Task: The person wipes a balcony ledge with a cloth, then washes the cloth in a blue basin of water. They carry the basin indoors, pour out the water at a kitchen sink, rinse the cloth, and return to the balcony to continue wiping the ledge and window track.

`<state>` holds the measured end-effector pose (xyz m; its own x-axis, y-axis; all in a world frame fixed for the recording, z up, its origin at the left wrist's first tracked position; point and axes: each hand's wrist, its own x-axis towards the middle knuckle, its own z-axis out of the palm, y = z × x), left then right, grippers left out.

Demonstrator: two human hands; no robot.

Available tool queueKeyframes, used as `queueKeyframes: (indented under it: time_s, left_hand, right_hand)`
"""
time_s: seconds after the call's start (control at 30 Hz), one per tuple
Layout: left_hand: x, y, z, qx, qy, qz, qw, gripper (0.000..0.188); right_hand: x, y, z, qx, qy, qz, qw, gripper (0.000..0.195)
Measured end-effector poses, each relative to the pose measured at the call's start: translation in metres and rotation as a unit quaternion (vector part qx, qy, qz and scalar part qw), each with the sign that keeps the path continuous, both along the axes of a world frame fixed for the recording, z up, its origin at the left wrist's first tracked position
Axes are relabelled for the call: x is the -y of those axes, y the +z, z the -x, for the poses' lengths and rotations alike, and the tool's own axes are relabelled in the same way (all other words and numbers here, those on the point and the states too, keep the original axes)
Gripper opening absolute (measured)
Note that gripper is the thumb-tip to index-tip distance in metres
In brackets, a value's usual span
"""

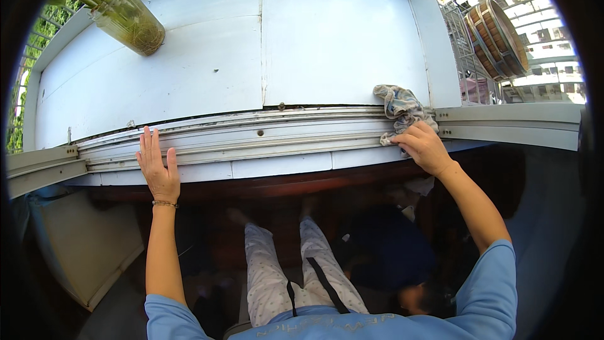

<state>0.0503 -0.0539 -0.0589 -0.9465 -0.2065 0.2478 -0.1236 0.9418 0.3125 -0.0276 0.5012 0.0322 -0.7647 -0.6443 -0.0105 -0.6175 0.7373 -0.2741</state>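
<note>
A crumpled, patterned cloth rag (403, 104) lies over the right end of a metal sliding-window track (283, 137). My right hand (421, 147) grips the rag's near part between thumb and fingers, while its far part spreads onto the white sill panel (349, 42). Toward the track's left end, my left hand (158, 165) rests flat with its fingers extended and holds nothing. A beaded bracelet (165, 204) circles the left wrist. Dark grime shows along the seam between the track and the panel.
A glass jar (130, 21) with a rooted green plant stands at the far left of the panel. Metal bars surround the sill, and a round wooden tub (496, 40) sits beyond the right edge. A pale cabinet (87, 245) is at lower left.
</note>
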Motion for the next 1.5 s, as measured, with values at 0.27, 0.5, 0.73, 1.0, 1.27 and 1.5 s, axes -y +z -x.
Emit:
queueKeyframes:
  time_s: [0.27,0.5,0.73,1.0,1.27,1.5]
  left_hand:
    - [-0.009,-0.008,0.005,-0.014,-0.011,0.077,0.997,0.050]
    - [-0.010,-0.007,0.004,-0.007,-0.016,0.079,0.997,0.051]
    - [-0.007,-0.009,0.005,0.001,-0.010,0.089,0.996,0.049]
    - [-0.004,-0.013,0.002,-0.001,-0.014,0.094,0.995,0.050]
    - [-0.005,-0.016,0.000,-0.001,0.020,0.044,0.999,0.057]
    - [-0.250,0.073,0.032,0.030,-0.312,-0.276,0.909,0.102]
  right_hand:
    - [-0.025,-0.015,-0.002,0.022,-0.067,-0.003,0.997,0.006]
    - [0.111,-0.047,-0.012,0.040,-0.057,0.188,0.980,0.009]
    - [0.214,-0.059,-0.015,0.093,-0.082,0.344,0.931,0.016]
    - [0.136,0.035,-0.010,0.296,-0.275,0.758,0.511,0.037]
    - [0.055,0.042,-0.029,0.211,-0.363,0.829,0.369,0.044]
    - [0.092,0.079,-0.034,0.335,-0.261,0.850,0.310,0.037]
